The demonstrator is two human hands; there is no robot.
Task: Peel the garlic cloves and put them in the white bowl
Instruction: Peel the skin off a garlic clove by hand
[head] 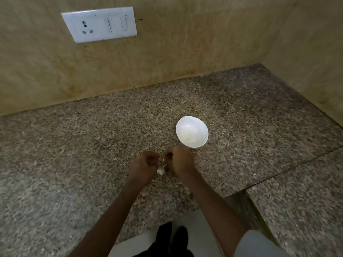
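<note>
Garlic bulb (160, 171) lies below hands (143, 163) pinching clove (163, 159), white bowl (185, 125) beyond.

Left hand (143, 164), right hand (181, 160) pinch garlic (163, 159) — white bowl (191, 125) near.

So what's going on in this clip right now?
A person is working at a granite counter. The left hand and right hand pinch a small garlic clove between them, apparently peeling it. A garlic bulb lies on the counter between the wrists. The white bowl stands just beyond the right hand, with something pale inside.
</note>
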